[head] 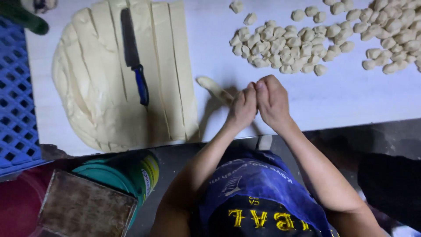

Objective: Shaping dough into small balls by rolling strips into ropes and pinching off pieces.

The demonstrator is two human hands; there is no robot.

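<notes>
Head view: nearest the camera, at the bottom centre of the frame, is the person's blue apron (258, 184), with both forearms reaching up from it to the white table (342, 101). At the lower left a green tin (131, 173) stands beside a brown board (83, 206).

The left hand (242, 108) and right hand (272, 100) meet at the middle of the frame, knuckles touching, fingers curled closed around one end of a dough strip (215, 89). The rest of the strip sticks out to the upper left of the left hand, lying on the table.

Further left lies a large dough slab (96, 87), cut into long strips along its right part, with a blue-handled knife (133, 55) resting on top of it. Across the upper right, well apart from the hands, small dough pieces (285, 44) lie scattered in heaps. A blue plastic crate (15, 101) fills the left edge. Nothing lies between the hands and the pieces.
</notes>
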